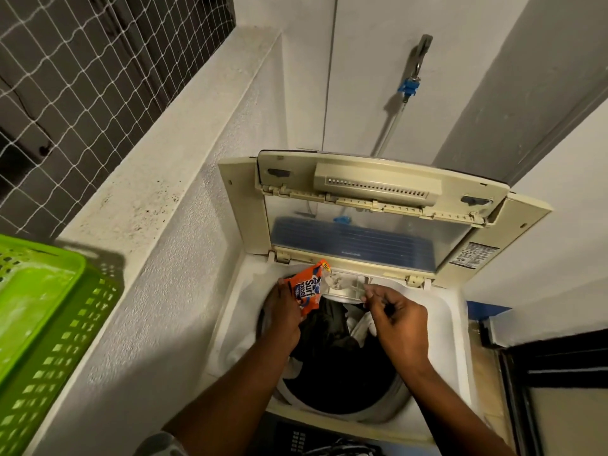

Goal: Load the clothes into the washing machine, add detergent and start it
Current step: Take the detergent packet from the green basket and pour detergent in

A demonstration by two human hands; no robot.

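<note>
A top-loading washing machine (455,327) stands open, its folded lid (378,192) raised at the back. Dark and white clothes (332,327) lie in the drum. My left hand (283,311) grips an orange detergent sachet (307,286), tilted with its torn top over the detergent tray (347,284) at the drum's rear rim. My right hand (394,315) hovers over the drum beside the tray, fingers curled and pinched together; what they hold, if anything, I cannot make out.
A green plastic laundry basket (42,324) sits on the ledge to the left, under a netted window (65,77). A tap with a blue hose fitting (409,87) is on the wall behind the machine. A dark door frame (552,390) stands at the right.
</note>
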